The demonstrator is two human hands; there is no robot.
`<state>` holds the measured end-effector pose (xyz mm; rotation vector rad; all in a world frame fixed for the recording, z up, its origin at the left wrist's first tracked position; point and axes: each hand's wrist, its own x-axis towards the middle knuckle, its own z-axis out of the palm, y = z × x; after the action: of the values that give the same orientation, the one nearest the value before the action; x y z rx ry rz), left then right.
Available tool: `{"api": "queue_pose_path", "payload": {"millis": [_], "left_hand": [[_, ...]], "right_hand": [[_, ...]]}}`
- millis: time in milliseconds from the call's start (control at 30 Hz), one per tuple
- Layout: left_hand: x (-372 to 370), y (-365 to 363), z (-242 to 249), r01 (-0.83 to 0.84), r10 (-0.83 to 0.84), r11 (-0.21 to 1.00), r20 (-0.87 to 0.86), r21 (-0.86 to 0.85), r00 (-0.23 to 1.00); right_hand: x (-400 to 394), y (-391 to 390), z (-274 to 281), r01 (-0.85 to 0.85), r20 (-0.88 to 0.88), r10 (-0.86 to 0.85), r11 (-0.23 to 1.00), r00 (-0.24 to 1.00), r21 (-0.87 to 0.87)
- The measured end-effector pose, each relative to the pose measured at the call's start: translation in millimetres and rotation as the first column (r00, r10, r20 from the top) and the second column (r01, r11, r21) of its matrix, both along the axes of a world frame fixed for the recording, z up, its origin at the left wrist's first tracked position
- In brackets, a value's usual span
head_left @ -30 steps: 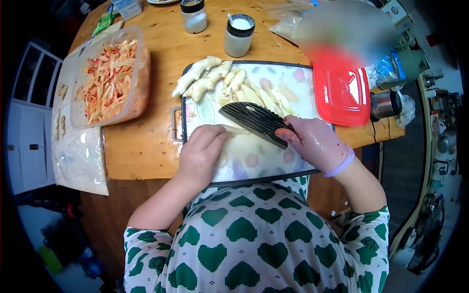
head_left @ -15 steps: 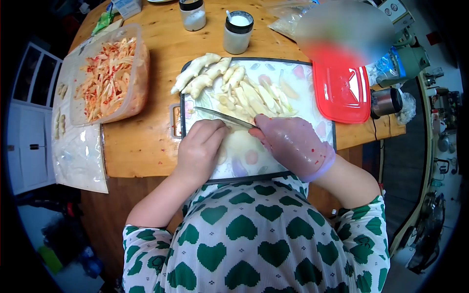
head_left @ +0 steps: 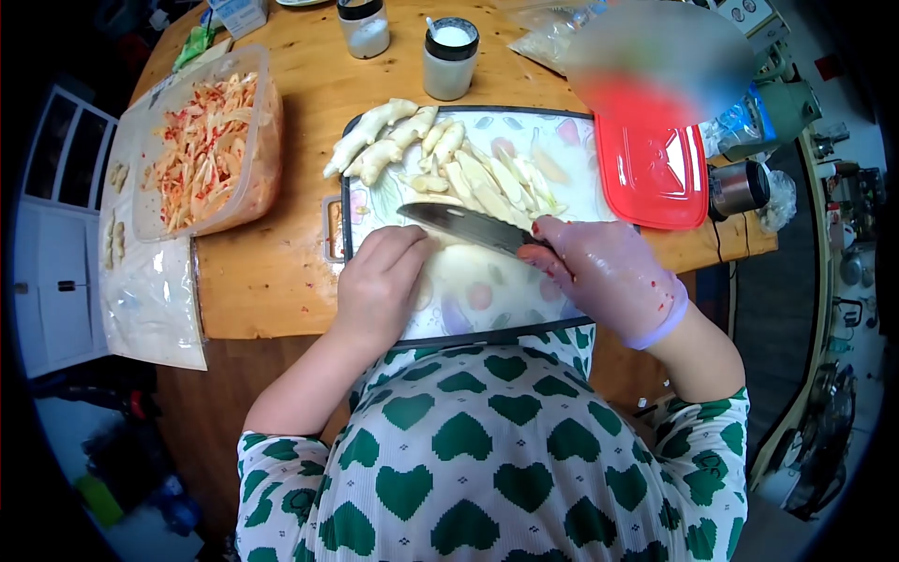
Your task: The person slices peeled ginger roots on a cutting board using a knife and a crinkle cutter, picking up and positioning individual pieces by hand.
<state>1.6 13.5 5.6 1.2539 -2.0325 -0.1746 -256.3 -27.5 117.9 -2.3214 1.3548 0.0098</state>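
My right hand (head_left: 609, 272), in a thin purplish glove with red specks, grips a knife (head_left: 468, 228) by its handle. The blade slants up and left across the cutting board (head_left: 524, 309), its flat side showing and its tip beyond my left fingers. On the board, my bare left hand (head_left: 379, 286) has its fingers curled down close to the blade; whatever is beneath them is hidden. Pale cut slices (head_left: 492, 192), apparently ginger, lie in a heap just past the blade. Whole knobbly ginger roots (head_left: 384, 140) rest at the board's far left corner.
To the left stands a clear plastic tub (head_left: 267, 169) of red-seasoned shreds. Behind the board are a black-rimmed jar of white powder (head_left: 449, 70) and a second jar (head_left: 363, 33). A red lid (head_left: 653, 173) overlaps the board's right edge; a dark metallic cup (head_left: 738, 192) is beyond.
My right hand has drawn the knife to the right and slightly down, and the blade has turned to show more of its flat side. My left hand is nearly still.
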Motion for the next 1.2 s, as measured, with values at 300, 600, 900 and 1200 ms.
{"api": "queue_pose_path", "payload": {"millis": [300, 600, 900, 1200], "left_hand": [[0.1, -1.4, -2.5, -0.004, 0.004, 1.0, 0.006, 0.001, 1.0], [0.5, -0.6, -1.3, -0.012, 0.012, 1.0, 0.015, -0.001, 1.0], [2.6, 0.0, -3.9, 0.002, -0.002, 1.0, -0.013, -0.012, 1.0], [1.0, -2.1, -5.1, -0.005, 0.005, 0.999, -0.003, -0.031, 1.0]], "right_hand": [[8.0, -5.2, 1.0, -0.097, -0.09, 0.098, 0.995, 0.991, 0.015], [43.3, -8.7, -30.6, -0.119, 0.066, 0.12, 0.993, 0.991, -0.018], [-2.6, -11.6, -3.4, 0.114, -0.013, -0.114, 0.958, 0.993, 0.263], [1.8, -3.7, -0.1, -0.026, -0.051, 0.025, 0.999, 0.998, -0.02]]}}
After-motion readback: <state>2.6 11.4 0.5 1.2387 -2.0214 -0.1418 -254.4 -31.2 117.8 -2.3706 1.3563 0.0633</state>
